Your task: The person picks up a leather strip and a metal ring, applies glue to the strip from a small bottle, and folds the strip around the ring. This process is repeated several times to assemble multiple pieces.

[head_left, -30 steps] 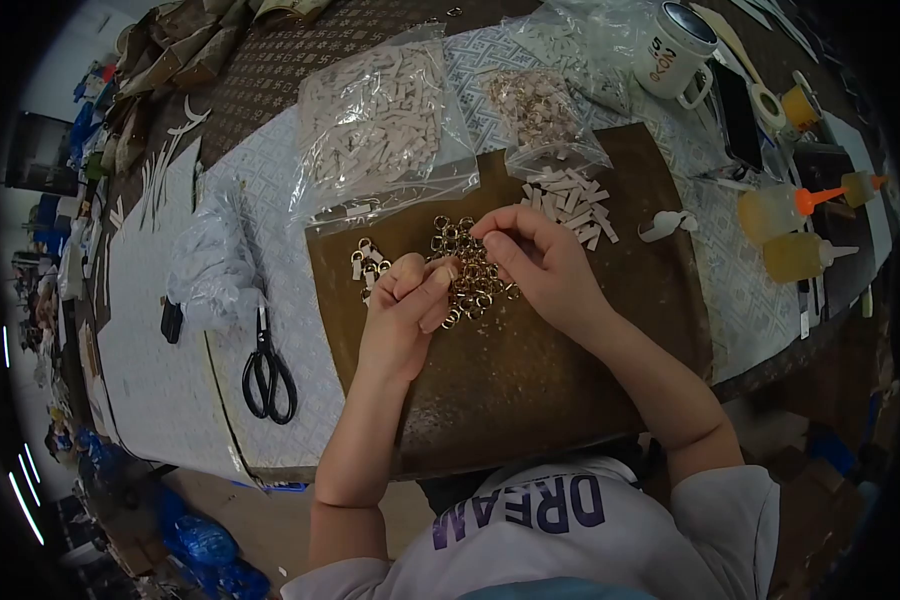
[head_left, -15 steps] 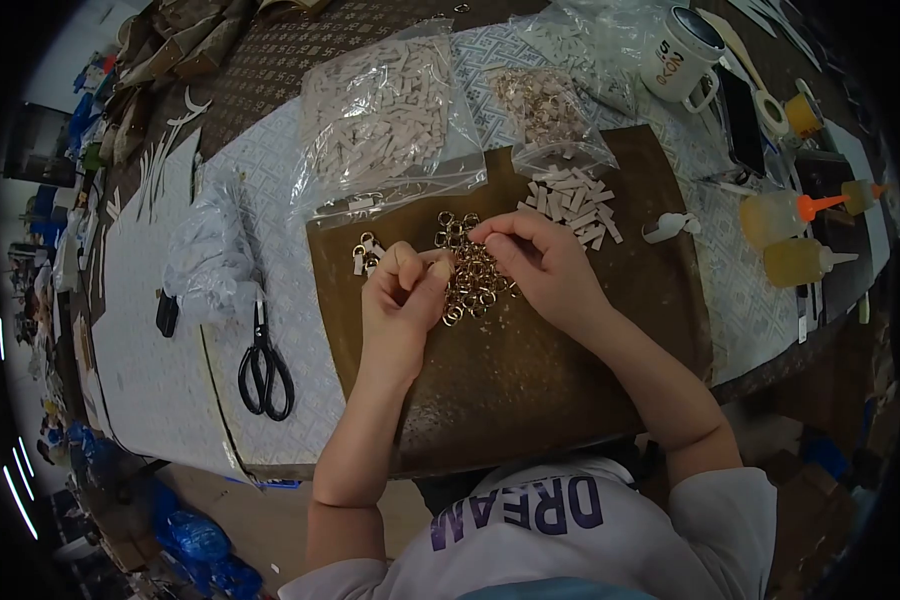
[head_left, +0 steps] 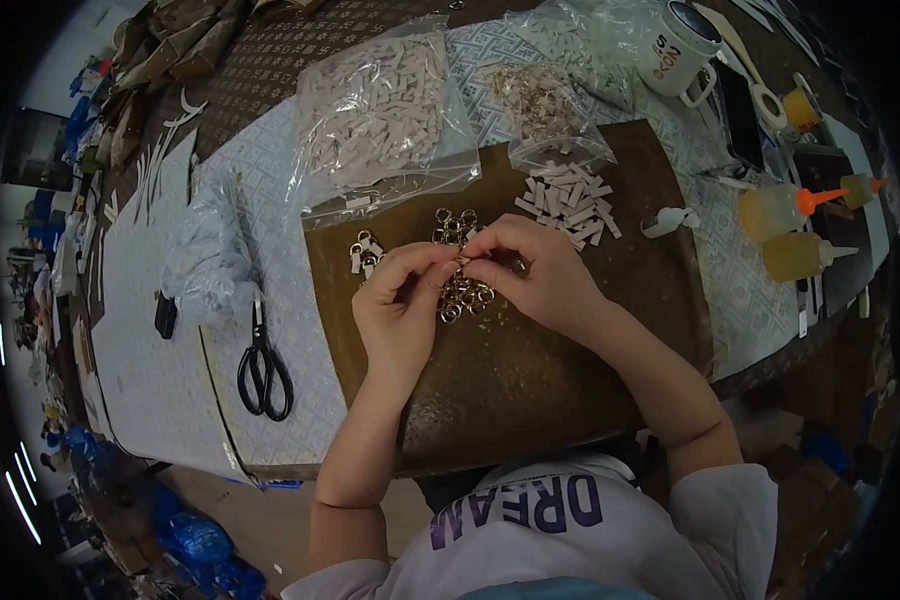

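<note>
My left hand (head_left: 402, 300) and my right hand (head_left: 532, 268) meet fingertip to fingertip over a heap of gold-coloured metal rings (head_left: 463, 297) on the brown mat (head_left: 510, 400). Both are closed in a pinch. What lies between the fingertips is too small and too covered to name. Beyond my right hand is a loose pile of short pale strips (head_left: 570, 200). Left of my left hand sit a few rings with pale strips on them (head_left: 367, 250).
Behind the mat lie a large bag of pale strips (head_left: 370, 110) and a smaller bag of rings (head_left: 545, 105). Black scissors (head_left: 264, 375) and crumpled plastic (head_left: 210, 250) are at left. A mug (head_left: 678, 55), phone (head_left: 738, 118) and glue bottles (head_left: 770, 215) stand at right.
My hands have come together over the rings. My right hand has moved slightly down and left from the top of the heap, and its fingertips now touch those of my left hand.
</note>
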